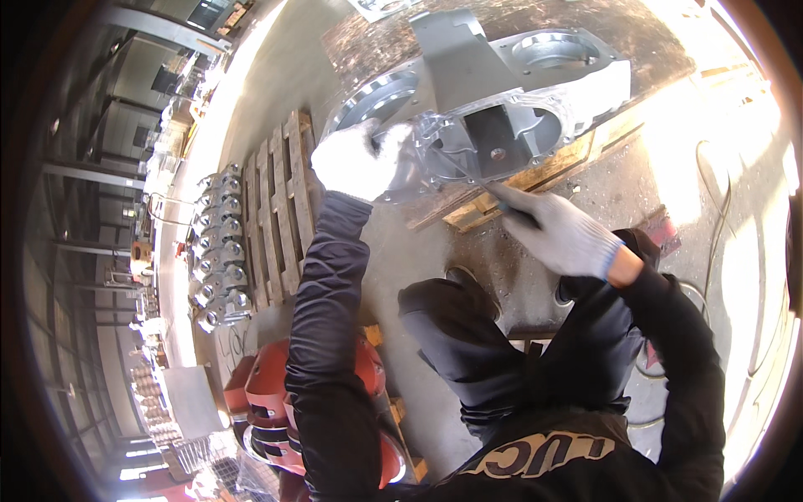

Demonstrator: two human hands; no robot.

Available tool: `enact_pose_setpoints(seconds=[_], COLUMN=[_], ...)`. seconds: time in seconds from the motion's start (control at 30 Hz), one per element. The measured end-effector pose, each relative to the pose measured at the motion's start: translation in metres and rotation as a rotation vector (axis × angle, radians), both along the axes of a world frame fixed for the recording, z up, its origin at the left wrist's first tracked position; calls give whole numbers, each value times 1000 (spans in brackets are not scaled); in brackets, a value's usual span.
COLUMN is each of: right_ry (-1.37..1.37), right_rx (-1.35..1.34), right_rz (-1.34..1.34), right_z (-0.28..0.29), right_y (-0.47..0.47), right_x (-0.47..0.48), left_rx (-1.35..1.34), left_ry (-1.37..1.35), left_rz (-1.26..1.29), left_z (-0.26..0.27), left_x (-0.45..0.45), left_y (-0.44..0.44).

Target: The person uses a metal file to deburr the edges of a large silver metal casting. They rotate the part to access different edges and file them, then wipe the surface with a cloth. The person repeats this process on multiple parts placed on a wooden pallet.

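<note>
A large silvery cast-metal housing (464,81) with round bores and a wide rectangular opening lies on a wooden pallet (564,157) before me. My left hand (361,160), in a white knit glove, rests at the housing's left end, beside a round bore; its fingers are washed out by glare, so I cannot tell whether it grips anything. My right hand (552,229), also gloved, is closed round the dark handle of a slim hand tool (461,166). The tool's thin shaft points up and left into the near opening of the housing. Its tip is hard to make out.
An empty wooden pallet (279,213) lies to the left, with a row of metal castings (219,251) beyond it. Red-painted metal parts (270,389) stand at the lower left, near my left arm. A cable (721,213) runs across the concrete floor on the right.
</note>
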State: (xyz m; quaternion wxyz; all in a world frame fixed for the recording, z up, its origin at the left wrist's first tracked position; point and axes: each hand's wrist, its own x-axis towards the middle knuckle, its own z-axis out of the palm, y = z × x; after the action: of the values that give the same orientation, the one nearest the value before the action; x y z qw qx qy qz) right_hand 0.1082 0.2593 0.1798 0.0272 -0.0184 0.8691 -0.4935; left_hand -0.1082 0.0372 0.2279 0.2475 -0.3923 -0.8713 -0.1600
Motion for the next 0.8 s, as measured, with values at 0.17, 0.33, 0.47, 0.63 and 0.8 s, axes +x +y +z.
enact_pose_setpoints(seconds=[0.17,0.33,0.47,0.63,0.8], right_ry=[264,-51,-15,-388,-348], right_rx=[150,-215,-167,-516,-733], right_rz=[108,62,167,77,27], right_z=[-13,-6,-2,18,-3], right_y=[-1,6,13,26,9], right_x=[-27,-22,-26,-9,-25], left_rx=[-35,-24,-45,41,14], left_ry=[-89,-31,-83,-206,-224], left_rz=[38,8,2,-35,-11], left_z=[5,5,6,10,16], left_x=[4,3,-1,5,13], left_y=[0,-1,-1,1,5])
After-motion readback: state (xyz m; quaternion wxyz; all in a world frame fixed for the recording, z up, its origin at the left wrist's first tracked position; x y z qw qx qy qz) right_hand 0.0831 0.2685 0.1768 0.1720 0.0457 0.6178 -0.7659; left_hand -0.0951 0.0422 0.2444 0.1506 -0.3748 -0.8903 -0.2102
